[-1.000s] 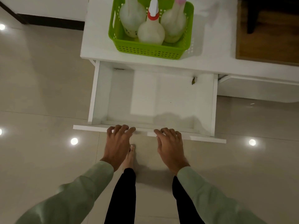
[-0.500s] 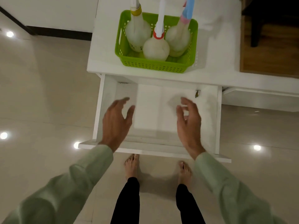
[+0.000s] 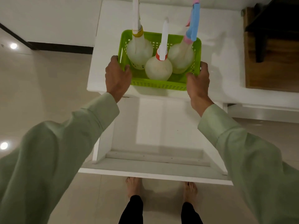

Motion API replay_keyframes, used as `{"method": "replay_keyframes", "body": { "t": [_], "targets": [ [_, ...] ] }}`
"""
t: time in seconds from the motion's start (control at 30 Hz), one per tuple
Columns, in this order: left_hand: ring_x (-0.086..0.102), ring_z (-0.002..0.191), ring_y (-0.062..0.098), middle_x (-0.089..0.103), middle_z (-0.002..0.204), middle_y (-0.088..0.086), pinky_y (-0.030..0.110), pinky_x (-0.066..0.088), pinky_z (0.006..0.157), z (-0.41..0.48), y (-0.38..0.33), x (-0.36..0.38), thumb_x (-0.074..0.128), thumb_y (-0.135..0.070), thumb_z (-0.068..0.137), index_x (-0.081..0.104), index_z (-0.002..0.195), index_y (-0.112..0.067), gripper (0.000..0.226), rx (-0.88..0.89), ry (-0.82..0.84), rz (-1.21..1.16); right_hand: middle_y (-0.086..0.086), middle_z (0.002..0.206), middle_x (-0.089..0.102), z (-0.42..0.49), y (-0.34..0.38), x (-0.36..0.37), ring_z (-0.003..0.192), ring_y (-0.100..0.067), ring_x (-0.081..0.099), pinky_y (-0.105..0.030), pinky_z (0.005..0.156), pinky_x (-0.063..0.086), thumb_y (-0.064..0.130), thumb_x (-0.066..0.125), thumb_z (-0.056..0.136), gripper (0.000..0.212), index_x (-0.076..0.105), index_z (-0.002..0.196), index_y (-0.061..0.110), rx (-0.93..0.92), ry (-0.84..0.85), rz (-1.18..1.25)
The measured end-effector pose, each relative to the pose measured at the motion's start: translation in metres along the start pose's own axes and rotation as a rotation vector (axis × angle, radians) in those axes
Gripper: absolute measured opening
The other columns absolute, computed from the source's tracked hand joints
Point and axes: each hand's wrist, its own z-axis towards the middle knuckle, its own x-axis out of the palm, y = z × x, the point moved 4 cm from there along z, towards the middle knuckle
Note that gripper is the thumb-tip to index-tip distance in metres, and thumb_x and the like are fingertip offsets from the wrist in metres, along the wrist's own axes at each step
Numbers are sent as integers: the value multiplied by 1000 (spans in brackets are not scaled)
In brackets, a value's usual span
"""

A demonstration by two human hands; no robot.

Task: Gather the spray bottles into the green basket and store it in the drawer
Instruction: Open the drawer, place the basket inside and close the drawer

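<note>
Green basket [image 3: 159, 85] now clamped between both hands [image 3: 117, 78] [image 3: 198, 82], which earlier hovered over the drawer [image 3: 155, 168].

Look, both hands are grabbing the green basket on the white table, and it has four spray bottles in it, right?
Almost. The head view shows three spray bottles in the green basket, not four: one with a yellow collar, one with a red collar, one with a pink and blue top. The rest holds: the left hand and right hand grip its ends on the white table.
</note>
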Motion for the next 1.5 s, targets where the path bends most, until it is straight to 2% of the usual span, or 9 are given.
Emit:
{"method": "replay_keyframes", "body": {
  "t": [0.17, 0.47, 0.63, 0.77, 0.87, 1.0, 1.2, 1.37, 1.5],
  "targets": [
    [60, 104, 38, 67, 114, 15, 50, 52, 88, 18, 1, -3, 41, -8, 92, 58, 121, -10, 33, -31, 3, 45, -2, 86, 57, 10, 0, 0, 77, -28, 52, -36, 65, 44, -5, 30, 73, 51, 57, 111, 16, 18, -39, -128],
    [63, 93, 37, 70, 100, 11, 47, 52, 79, -52, 16, -28, 42, -5, 92, 62, 117, -11, 33, 42, -80, 18, 12, 67, 53, -39, -17, -35, 55, -3, 45, -17, 50, 36, -6, 35, 74, 47, 60, 98, 26, -67, -1, -63],
    [65, 74, 25, 66, 80, 1, 42, 56, 63, -129, 44, -37, 44, -1, 92, 62, 107, -11, 25, 32, -68, -57, 10, 90, 69, -98, -49, -66, 72, -9, 60, -21, 58, 47, 0, 46, 84, 51, 65, 118, 34, -87, 12, -54],
    [64, 68, 7, 62, 79, -12, 14, 47, 49, -177, 80, -25, 48, 2, 91, 58, 106, -11, 22, -34, -12, -98, 6, 99, 74, -139, -89, -83, 82, -12, 67, -27, 71, 54, -3, 51, 88, 52, 65, 123, 32, -72, 21, -46],
    [59, 66, 9, 64, 84, -2, 15, 44, 45, -193, 107, -4, 50, 7, 89, 55, 105, -7, 22, -75, 54, -92, 12, 96, 73, -152, -127, -85, 74, -1, 64, -20, 67, 53, -7, 52, 88, 51, 66, 125, 26, 2, 19, -46],
    [54, 69, 25, 61, 89, 10, 24, 36, 46, -188, 137, 35, 47, 14, 84, 46, 96, -7, 24, -119, 156, -40, -7, 106, 73, -150, -171, -70, 91, -18, 67, -36, 81, 55, -13, 50, 87, 46, 66, 123, 11, 55, 21, -52],
    [50, 80, 28, 52, 84, 4, 44, 45, 64, -163, 191, 96, 51, 11, 81, 45, 95, -7, 24, -206, 263, 30, -21, 92, 66, -126, -239, -37, 78, -29, 57, -47, 67, 52, -20, 44, 76, 38, 64, 103, -1, 121, 70, -87],
    [60, 87, 37, 51, 86, 3, 46, 55, 64, -154, 231, 134, 58, 5, 83, 46, 99, -7, 24, -329, 318, 23, -12, 99, 62, -106, -280, -18, 79, -25, 57, -17, 46, 44, -16, 43, 80, 36, 56, 108, 3, 246, 115, -224],
    [64, 92, 41, 58, 101, 17, 44, 57, 64, -152, 247, 150, 58, -1, 86, 45, 100, -9, 20, -389, 363, 30, -11, 91, 56, -100, -298, -13, 71, -22, 50, -26, 48, 41, -14, 43, 80, 32, 51, 107, 2, 284, 157, -301]
  ]
}}
